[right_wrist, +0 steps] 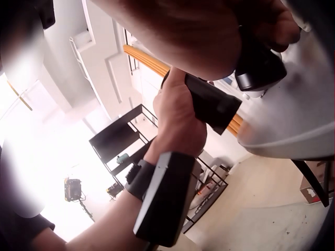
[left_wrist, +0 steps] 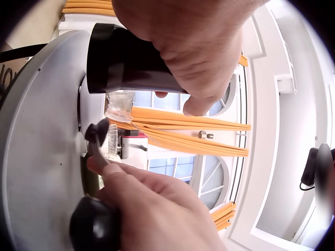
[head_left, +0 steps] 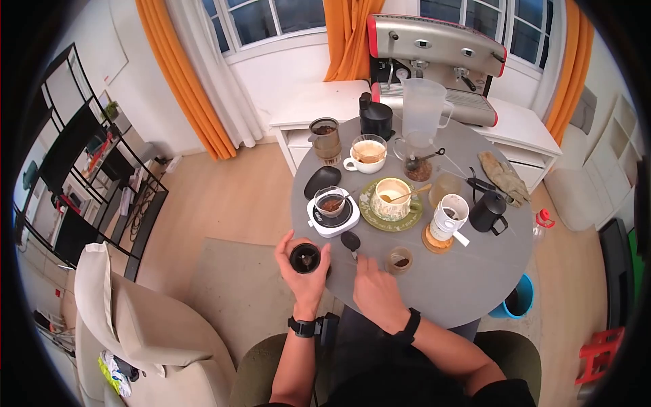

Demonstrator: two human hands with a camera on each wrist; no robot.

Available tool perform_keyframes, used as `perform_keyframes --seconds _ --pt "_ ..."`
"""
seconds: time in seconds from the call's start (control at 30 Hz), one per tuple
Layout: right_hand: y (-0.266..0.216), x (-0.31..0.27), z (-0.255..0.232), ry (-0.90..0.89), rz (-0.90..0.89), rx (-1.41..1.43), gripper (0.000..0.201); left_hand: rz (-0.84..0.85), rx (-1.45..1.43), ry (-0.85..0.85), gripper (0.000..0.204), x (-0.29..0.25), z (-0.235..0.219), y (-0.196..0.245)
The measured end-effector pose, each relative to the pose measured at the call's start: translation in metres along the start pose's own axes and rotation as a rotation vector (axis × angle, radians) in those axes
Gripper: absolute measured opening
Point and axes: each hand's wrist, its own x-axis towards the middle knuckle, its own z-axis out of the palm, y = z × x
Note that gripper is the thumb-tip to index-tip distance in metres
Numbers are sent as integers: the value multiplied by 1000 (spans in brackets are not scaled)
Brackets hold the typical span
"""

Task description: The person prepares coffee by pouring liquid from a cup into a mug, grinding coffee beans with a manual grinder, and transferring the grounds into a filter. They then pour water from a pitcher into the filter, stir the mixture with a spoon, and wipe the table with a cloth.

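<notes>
My left hand (head_left: 304, 286) wraps round a black cylindrical hand coffee grinder (head_left: 305, 258), its top uncovered and a shaft showing in the middle. In the left wrist view the grinder body (left_wrist: 125, 61) appears from the side. My right hand (head_left: 378, 288) grips a crank handle (head_left: 350, 240) with a metal arm and black ends, close over the table's near edge. A thicker black knob (left_wrist: 94, 225) sticks out below that hand in the left wrist view. Just ahead is a white scale (head_left: 333, 222) bearing a glass bowl (head_left: 331, 203) with brown coffee. A small glass cup (head_left: 399, 260) stands right of my right hand.
On the grey round table (head_left: 434, 292) stand a green plate (head_left: 373, 218) with a cup and spoon, a white dripper (head_left: 450, 211), a black kettle (head_left: 487, 211) and a clear pitcher (head_left: 424, 108). An espresso machine (head_left: 434, 54) is behind; a blue bin (head_left: 525, 295) sits at right.
</notes>
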Motion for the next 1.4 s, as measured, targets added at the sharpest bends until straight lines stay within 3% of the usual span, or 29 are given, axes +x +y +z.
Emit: perform_keyframes --seconds 0.1,0.2,0.4,0.57,0.73,0.8,0.83,0.97,1.17,1.27,1.37,1.4 --pt "3 4 13 52 -29 -132 43 -44 -27 19 80 2 3 0" --pt "2 9 17 129 -57 -325 32 -78 -37 5 82 3 3 -4" --pt "5 11 21 216 -127 -401 35 -136 -184 -46 90 3 7 -1" --pt "-2 2 3 218 -130 -295 45 -114 -225 -49 91 -1 12 -10" --pt "-9 -12 -49 235 -159 -103 51 -86 -223 -50 92 3 13 -8" --pt "3 -18 -65 326 -136 13 53 -70 -215 -50 93 7 13 -3" --pt "11 -21 -69 312 -36 104 56 -75 -216 -45 93 7 13 -4" --pt "45 -20 -82 385 13 146 56 -87 -223 -29 92 11 14 -1" --pt "31 32 -115 144 42 642 53 -70 -206 -18 92 17 19 10" --pt "35 81 -66 -68 192 946 79 -52 -150 -19 93 18 15 13" --pt "23 115 -46 -196 274 984 93 -59 -137 -12 93 19 8 19" --pt "23 124 -33 -155 294 967 96 -65 -139 -8 93 20 5 20"
